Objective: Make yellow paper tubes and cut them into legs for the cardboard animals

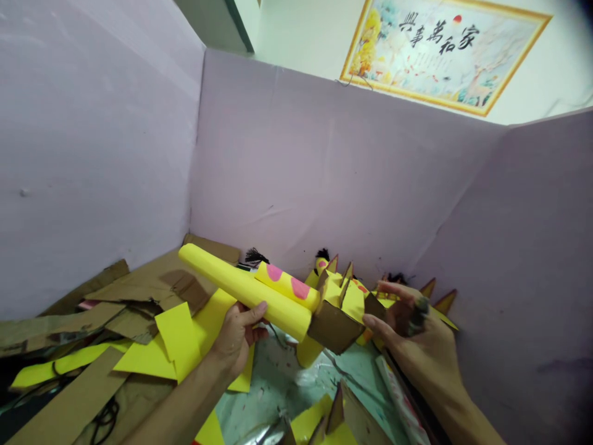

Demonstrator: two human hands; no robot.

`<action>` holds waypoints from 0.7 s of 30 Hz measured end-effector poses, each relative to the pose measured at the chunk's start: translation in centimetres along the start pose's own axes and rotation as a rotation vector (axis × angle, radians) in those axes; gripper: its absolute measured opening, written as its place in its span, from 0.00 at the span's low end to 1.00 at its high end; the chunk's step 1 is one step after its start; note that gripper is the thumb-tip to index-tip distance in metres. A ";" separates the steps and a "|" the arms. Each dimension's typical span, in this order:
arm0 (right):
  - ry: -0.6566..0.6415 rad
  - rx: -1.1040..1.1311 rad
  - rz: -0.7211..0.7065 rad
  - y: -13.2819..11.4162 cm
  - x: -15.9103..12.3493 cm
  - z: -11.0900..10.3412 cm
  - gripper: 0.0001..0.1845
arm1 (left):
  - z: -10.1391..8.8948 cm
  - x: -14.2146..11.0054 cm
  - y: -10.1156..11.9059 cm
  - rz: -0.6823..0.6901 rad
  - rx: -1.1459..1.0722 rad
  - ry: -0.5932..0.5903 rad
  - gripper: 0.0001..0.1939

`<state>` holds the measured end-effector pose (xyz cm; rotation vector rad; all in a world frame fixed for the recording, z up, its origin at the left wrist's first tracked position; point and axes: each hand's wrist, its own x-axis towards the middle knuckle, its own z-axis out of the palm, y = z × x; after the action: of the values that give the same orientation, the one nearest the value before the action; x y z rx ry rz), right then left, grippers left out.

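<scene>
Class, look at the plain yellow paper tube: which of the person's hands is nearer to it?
Left. The left hand grips the yellow paper tube from below, thumb on its side. The right hand is apart from it, on the far side of the cardboard box piece.
</scene>
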<state>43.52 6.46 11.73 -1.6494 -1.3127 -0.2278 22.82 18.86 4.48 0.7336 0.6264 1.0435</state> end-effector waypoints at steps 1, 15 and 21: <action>0.014 -0.004 -0.059 -0.7 -0.4 0.1 0.20 | 0.0 0.0 0.0 0.002 0.001 -0.001 0.25; 0.226 0.018 -0.333 -3.6 -1.7 3.0 0.05 | 0.4 -0.4 -0.1 0.018 -0.001 -0.010 0.26; 0.200 -0.013 -0.321 -1.4 -1.5 2.1 0.03 | 0.7 -0.8 0.0 0.015 -0.025 0.003 0.27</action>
<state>40.90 7.04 10.45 -1.3806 -1.4172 -0.5790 23.09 17.98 5.00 0.7156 0.6102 1.0652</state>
